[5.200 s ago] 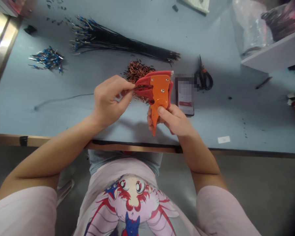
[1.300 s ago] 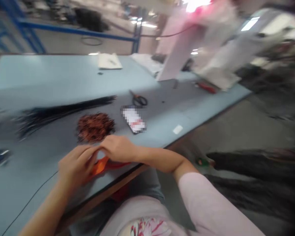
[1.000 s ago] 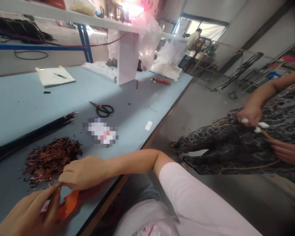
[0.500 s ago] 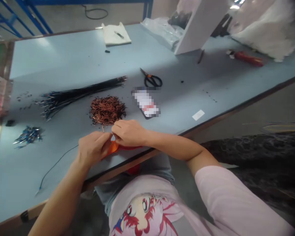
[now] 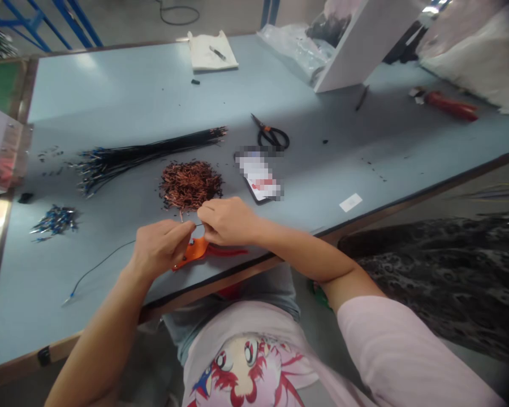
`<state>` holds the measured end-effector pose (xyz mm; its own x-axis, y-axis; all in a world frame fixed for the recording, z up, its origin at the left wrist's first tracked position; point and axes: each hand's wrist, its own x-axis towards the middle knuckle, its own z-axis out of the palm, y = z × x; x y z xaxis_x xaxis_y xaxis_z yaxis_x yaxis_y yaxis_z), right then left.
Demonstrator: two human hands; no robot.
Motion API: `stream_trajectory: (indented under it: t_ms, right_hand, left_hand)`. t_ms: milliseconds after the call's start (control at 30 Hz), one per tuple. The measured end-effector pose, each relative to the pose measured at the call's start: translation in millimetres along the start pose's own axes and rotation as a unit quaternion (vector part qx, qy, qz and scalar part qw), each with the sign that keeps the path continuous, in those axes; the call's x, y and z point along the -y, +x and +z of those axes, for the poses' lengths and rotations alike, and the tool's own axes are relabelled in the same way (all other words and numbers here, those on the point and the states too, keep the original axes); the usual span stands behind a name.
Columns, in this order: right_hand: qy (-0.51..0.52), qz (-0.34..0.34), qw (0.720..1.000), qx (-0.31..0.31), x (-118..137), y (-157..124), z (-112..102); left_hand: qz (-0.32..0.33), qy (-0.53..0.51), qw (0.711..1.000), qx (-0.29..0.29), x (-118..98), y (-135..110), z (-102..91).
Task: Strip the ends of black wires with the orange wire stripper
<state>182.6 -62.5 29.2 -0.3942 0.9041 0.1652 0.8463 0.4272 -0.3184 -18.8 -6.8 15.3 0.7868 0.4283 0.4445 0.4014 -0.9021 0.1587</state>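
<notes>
My left hand (image 5: 159, 249) and my right hand (image 5: 227, 220) meet fingertip to fingertip near the table's front edge. Both are closed in a pinch on the near end of a thin black wire (image 5: 102, 265). The wire trails left across the table to a blue tip. Under the hands an orange and red wire stripper (image 5: 195, 250) lies flat on the blue table (image 5: 123, 90), with neither hand gripping it. Just beyond my fingers sits a pile of copper strands (image 5: 189, 183).
Farther back lie a bundle of black wires (image 5: 144, 152), blue ferrules (image 5: 55, 220), a phone (image 5: 258, 178), scissors (image 5: 271, 135), a notepad (image 5: 212, 51) and a red tool (image 5: 449, 105). A white board (image 5: 360, 39) stands at the back right. Another person's patterned clothing (image 5: 441, 282) is close on the right.
The stripper, held in my right hand five seconds ago, now lies on the table. My view swung right toward another person and back. Both hands pinch the wire above the stripper.
</notes>
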Motion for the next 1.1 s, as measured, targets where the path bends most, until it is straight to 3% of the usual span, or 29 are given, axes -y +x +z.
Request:
stream_trajectory:
  t_ms: [100,200,267,300,333,400,467,533,667,800,967,1100]
  right_hand:
    - [0.001,-0.006,1.0,-0.014,-6,-1,-3]
    - [-0.018,0.016,0.997,-0.068,-31,-3,-11]
    - [-0.02,0.08,0.985,-0.154,-53,-4,-19]
    - [-0.003,0.112,0.971,-0.211,-63,-3,-22]
    - [0.026,0.115,0.959,-0.259,-69,-3,-23]
    - [0.078,0.074,0.951,-0.289,-72,-1,-21]
    - [0.103,0.039,0.953,-0.282,-66,0,-14]
    - [0.105,0.03,0.958,-0.264,-57,1,-5]
    - [0.094,0.034,0.967,-0.233,-54,1,6]
    - [0.102,0.025,0.969,-0.225,-54,0,5]
    - [0.14,0.005,0.973,-0.184,-35,-1,10]
    - [0.142,-0.02,0.979,-0.142,-22,-2,19]
  left_hand:
    - [0.064,0.046,0.997,-0.018,2,0,-5.5]
    - [0.004,0.087,0.995,-0.053,25,-7,-20.7]
    - [-0.121,0.069,0.974,-0.179,46,-13,-32.3]
    - [-0.177,0.036,0.947,-0.266,55,-16,-36.4]
    - [-0.206,0.03,0.926,-0.314,62,-17,-38.4]
    - [-0.211,0.043,0.93,-0.299,65,-17,-35.8]
    - [-0.164,0.052,0.955,-0.241,57,-14,-26.1]
    - [-0.128,0.05,0.97,-0.203,45,-10,-14.1]
    - [-0.115,0.024,0.981,-0.152,30,-6,2.1]
    - [-0.104,0.022,0.986,-0.128,26,-6,6.8]
    - [-0.106,0.004,0.989,-0.104,17,-4,8.7]
    - [-0.055,-0.079,0.99,-0.104,5,0,9.3]
